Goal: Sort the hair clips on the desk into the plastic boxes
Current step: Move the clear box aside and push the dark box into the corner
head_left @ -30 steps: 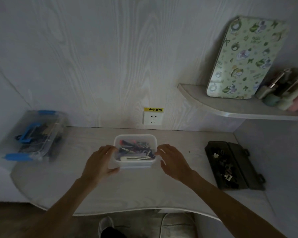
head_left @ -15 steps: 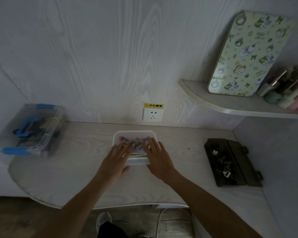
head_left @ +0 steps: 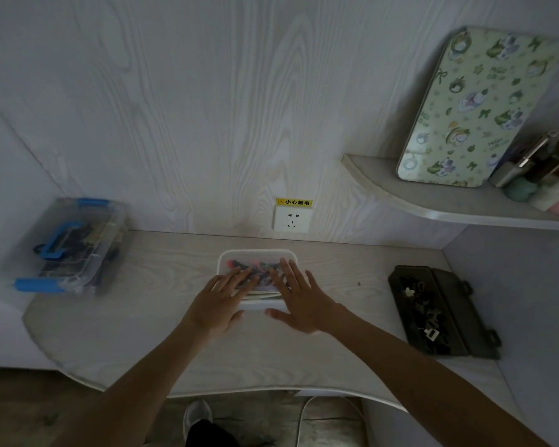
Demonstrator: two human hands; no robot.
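Note:
A small white plastic box [head_left: 255, 254] with coloured hair clips [head_left: 261, 265] inside stands in the middle of the desk [head_left: 162, 279]. My left hand [head_left: 221, 300] lies flat on the box's near left part, fingers straight. My right hand [head_left: 299, 298] lies flat on its near right part, fingers spread. Both thumbs sit at the box's front wall. The near half of the box is hidden under my hands.
A clear box with blue handle and latches [head_left: 68, 246] stands at the desk's left end. A dark open case with small clips [head_left: 439, 311] lies at the right. A wall socket [head_left: 292, 218] is behind the box. A shelf [head_left: 433, 204] carries a patterned board and bottles.
My hands have gone from the box's two sides onto its top and now rest flat there. The view has shifted slightly.

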